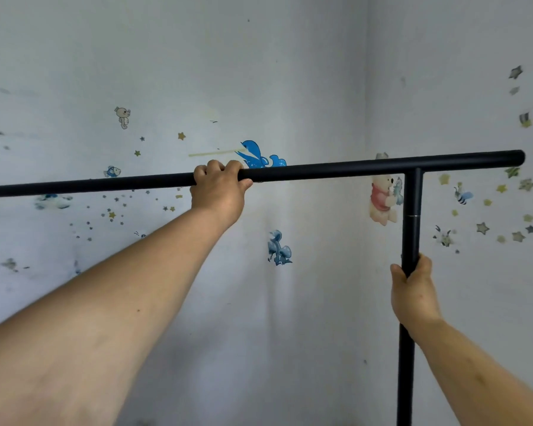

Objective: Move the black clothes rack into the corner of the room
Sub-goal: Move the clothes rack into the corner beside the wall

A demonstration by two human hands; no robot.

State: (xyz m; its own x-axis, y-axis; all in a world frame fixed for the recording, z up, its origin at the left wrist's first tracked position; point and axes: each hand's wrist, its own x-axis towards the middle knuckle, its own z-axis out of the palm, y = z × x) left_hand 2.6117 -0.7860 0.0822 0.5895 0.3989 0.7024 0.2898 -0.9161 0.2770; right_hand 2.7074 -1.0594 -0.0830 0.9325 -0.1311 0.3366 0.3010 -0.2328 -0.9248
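Black metal tube frame, matte finish: that's the black clothes rack point(336, 170), a long horizontal top bar w/ one round upright post dropping from it near its right end. I read it as stiff and fairly light — thin tubing, nothing hanging on it — but long and awkward, so it'll want to swing or twist if taken by one point only. Paint looks smooth, maybe a bit slick in a bare palm.

Left hand point(220, 189) is wrapped over the top bar, roughly mid-span of what I can see, fingers curled over the top and thumb under. Right hand point(413, 290) is closed round the upright post, well below the T-joint, just under a thin pale ring that looks like a tube join. One high grip plus one low grip seems right to me: it controls tilt as well as direction. I'd stay off that join, since it may be a slip-fit that pulls apart.

Rack stands just in front of the pale blue wall w/ cartoon stickers point(290, 72). The room corner seam point(366, 87) sits just left of the post, and the bar's right end reaches past it across the side wall. So it's near the corner already, I'd say.

Can't see: the feet or wheels, the floor, or the bar's left end — it's cut off at the frame edge. No second post in view. Gap to the wall is hard to judge.
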